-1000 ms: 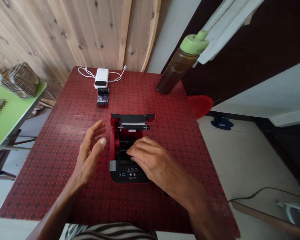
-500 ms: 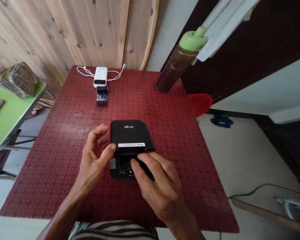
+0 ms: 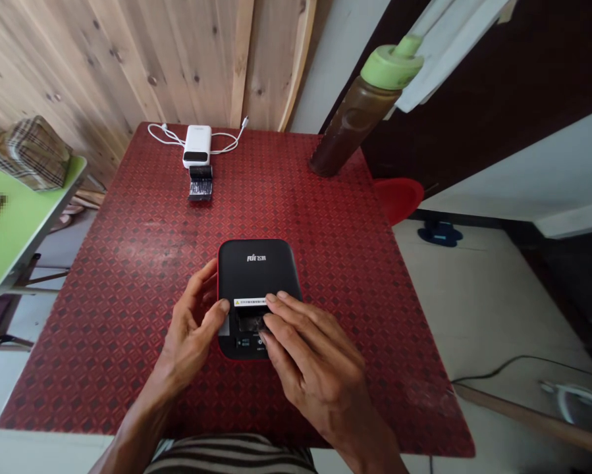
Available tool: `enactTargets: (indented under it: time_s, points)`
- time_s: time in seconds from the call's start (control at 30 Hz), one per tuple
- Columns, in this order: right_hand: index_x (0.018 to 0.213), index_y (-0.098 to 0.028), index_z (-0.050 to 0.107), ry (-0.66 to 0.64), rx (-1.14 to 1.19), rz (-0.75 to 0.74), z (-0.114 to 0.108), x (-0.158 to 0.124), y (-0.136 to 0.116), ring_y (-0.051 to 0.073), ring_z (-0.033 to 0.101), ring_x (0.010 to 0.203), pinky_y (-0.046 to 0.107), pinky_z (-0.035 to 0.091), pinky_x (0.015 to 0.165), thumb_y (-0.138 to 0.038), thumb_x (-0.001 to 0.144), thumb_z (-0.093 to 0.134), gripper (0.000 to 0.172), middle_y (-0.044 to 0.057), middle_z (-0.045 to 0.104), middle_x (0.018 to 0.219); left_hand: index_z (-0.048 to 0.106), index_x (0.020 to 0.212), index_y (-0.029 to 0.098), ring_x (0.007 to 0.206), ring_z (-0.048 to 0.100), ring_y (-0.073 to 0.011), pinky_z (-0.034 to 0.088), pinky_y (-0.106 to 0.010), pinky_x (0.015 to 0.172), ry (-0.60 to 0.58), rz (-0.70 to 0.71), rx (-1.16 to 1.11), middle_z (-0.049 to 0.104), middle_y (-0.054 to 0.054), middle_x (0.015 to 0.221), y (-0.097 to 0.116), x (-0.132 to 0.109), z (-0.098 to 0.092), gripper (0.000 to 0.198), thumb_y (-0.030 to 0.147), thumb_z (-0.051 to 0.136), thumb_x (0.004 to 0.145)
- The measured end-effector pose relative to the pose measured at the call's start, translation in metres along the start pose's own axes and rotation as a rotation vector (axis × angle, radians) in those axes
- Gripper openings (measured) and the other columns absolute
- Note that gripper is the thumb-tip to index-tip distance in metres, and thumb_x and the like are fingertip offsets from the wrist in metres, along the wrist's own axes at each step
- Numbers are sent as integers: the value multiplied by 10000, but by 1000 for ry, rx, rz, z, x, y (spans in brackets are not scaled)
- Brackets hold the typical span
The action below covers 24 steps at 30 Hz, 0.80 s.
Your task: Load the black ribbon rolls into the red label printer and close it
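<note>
A small black box-shaped device (image 3: 256, 273) with a red edge, white lettering and a warning strip lies on the table in front of me; it looks like a portable printer. Its top panel sits level, with a dark recess (image 3: 250, 322) below the strip. My left hand (image 3: 189, 322) grips its left side, thumb on the upper edge and fingers along the flank. Across its lower right part rests my right hand (image 3: 315, 349), palm down, with stretched fingertips on the strip and beside the recess. That hand covers the device's lower right corner.
On the red patterned table (image 3: 142, 296), a white power bank (image 3: 197, 145) with a cable stands at the back, a black roll (image 3: 200, 183) before it. A green-capped bottle (image 3: 359, 112) stands back right. A red stool (image 3: 399, 199) is beyond the right edge, a green table (image 3: 24, 230) left.
The device's top panel was raised at a slant and now lies level. My right fingers have moved from the recess up onto the strip. My left hand has come in against the side.
</note>
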State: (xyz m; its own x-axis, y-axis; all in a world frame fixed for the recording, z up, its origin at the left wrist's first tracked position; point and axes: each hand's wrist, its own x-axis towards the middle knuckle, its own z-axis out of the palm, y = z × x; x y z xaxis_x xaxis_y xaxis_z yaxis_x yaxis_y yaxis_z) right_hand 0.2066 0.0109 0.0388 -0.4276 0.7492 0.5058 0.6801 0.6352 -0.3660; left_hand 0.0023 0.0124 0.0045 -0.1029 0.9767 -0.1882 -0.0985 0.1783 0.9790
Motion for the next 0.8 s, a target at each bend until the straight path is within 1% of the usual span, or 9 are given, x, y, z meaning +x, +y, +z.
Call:
enactTargets:
  time_s: [0.13, 0.23, 0.3, 0.37, 0.43, 0.53, 0.7, 0.8]
  points:
    - [1215, -179, 714, 27, 9, -11, 3, -3, 2, 274, 814, 1207, 453, 697, 998, -106, 1065, 656, 176, 114, 852, 1260, 595, 1555, 234, 1449, 660, -355, 602, -483, 1131, 25, -9, -2, 664, -148, 1595, 0, 1, 2, 658, 491, 785, 979]
    - [1306, -138, 694, 48, 52, -11, 3, -8, 3, 265, 776, 1278, 443, 677, 1060, -85, 1061, 654, 254, 143, 831, 1295, 624, 1531, 233, 1442, 663, -362, 593, -492, 1141, 46, -46, -30, 693, -137, 1561, -1, -4, 2, 652, 506, 799, 965]
    - [1381, -110, 665, 84, 73, 28, 1, -14, 3, 261, 735, 1335, 438, 650, 1108, -71, 1052, 664, 331, 177, 800, 1339, 637, 1533, 257, 1455, 651, -358, 581, -492, 1158, 37, -63, -50, 681, -118, 1581, -1, -11, -1, 623, 510, 779, 981]
    - [1428, -99, 639, 148, 62, 87, -1, -22, 2, 268, 719, 1339, 446, 641, 1114, -80, 1039, 692, 393, 201, 777, 1353, 626, 1557, 296, 1477, 630, -348, 563, -486, 1179, 14, -70, -50, 654, -93, 1616, -1, -19, -5, 614, 499, 767, 995]
    - [1454, -105, 623, 190, 36, 158, -1, -30, 0, 271, 738, 1281, 443, 657, 1071, -132, 1040, 717, 425, 203, 774, 1327, 609, 1579, 324, 1478, 625, -348, 555, -492, 1184, -13, -83, -38, 639, -82, 1633, -1, -25, -9, 635, 485, 778, 989]
    - [1504, -113, 586, 180, 4, 252, 2, -41, -3, 274, 774, 1186, 427, 686, 995, -257, 1071, 710, 473, 198, 783, 1294, 610, 1578, 326, 1452, 642, -356, 563, -512, 1167, -19, -106, -28, 647, -90, 1621, 0, -28, -10, 640, 472, 787, 981]
    - [1563, -137, 521, 196, -39, 333, 8, -46, -8, 289, 808, 1128, 433, 708, 953, -386, 1078, 708, 577, 205, 787, 1326, 672, 1507, 320, 1388, 687, -335, 580, -477, 1131, 40, -101, -41, 709, -74, 1543, 1, -24, -4, 580, 419, 803, 950]
    - [1570, -152, 500, 192, -61, 384, 9, -45, -9, 297, 826, 1083, 438, 723, 909, -481, 1079, 688, 620, 202, 802, 1295, 691, 1483, 317, 1380, 691, -334, 591, -456, 1103, 78, -110, -78, 711, -70, 1538, 1, -24, -1, 566, 408, 804, 935]
